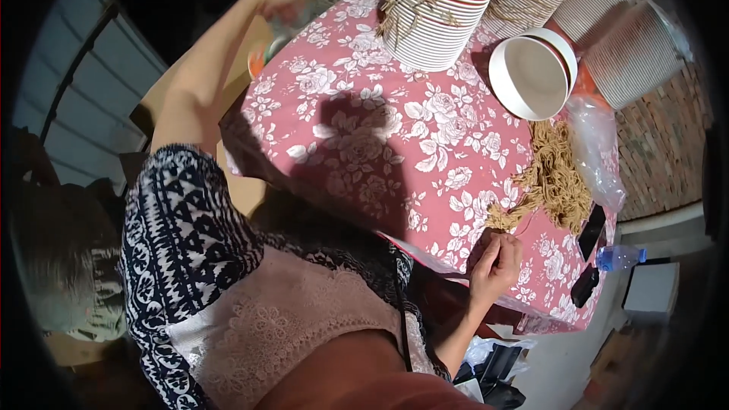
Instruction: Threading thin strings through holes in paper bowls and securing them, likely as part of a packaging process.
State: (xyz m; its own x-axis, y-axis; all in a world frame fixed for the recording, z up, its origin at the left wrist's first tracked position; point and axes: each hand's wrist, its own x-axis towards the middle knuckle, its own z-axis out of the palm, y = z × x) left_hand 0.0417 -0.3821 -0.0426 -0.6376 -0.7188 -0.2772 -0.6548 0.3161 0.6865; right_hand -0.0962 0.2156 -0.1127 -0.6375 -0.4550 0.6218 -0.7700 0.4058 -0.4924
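Note:
My left hand (285, 0) reaches out past the far left edge of the table, its fingers blurred but looking stretched out, with nothing visible in them. Below it, a cardboard box (241, 44) holds an orange paper item (257, 61). My right hand (497, 262) is closed over the near right part of the table; what its fingers hold, if anything, I cannot make out. Just beyond it lies a loose heap of tan twine pieces (560, 175). Farther back stands a stack of orange paper buckets (440, 19) with white rims and twine handles.
The table wears a pink cloth with white flowers (448, 118). Two white-lined buckets (529, 80) lie tipped at the right, near more bucket stacks (638, 49) and a clear plastic bag (596, 148). A dark phone-like slab (591, 231) and a plastic bottle (619, 258) are near the right edge.

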